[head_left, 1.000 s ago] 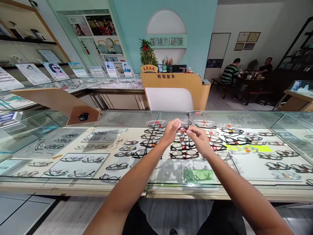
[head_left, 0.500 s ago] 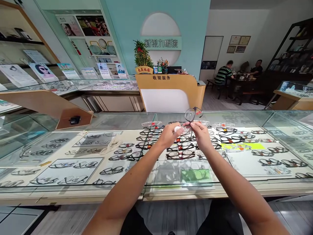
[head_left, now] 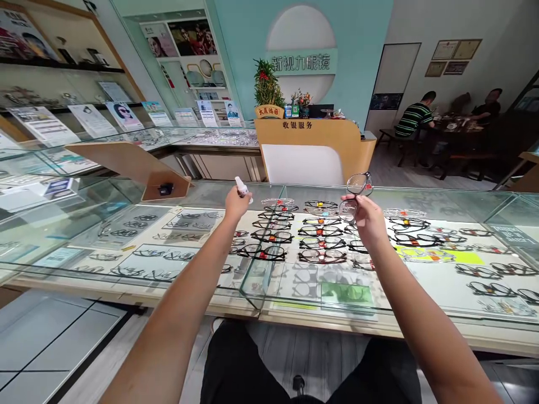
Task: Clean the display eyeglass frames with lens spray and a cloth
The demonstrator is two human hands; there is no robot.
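My left hand [head_left: 237, 204] is closed round a small white bottle [head_left: 243, 189], its narrow top pointing up and left, above the glass counter. To the right, my right hand [head_left: 369, 219] pinches a dark-rimmed pair of glasses [head_left: 357, 184] that is held upright, with a red mark on one lens. Beneath and between both hands, several rows of glasses [head_left: 322, 243] with red and orange tags lie in the glass display case [head_left: 269, 280].
A tilted wooden stand [head_left: 138, 168] rests on the counter at the left. Beyond is a wooden cashier desk [head_left: 311, 134] with a plant [head_left: 267, 87]. Two people, one in a striped shirt [head_left: 415, 119], sit at a table at the back right.
My hands have moved apart: the left one went left with the bottle, the right one slightly right with the glasses. The view has turned a little to the left.
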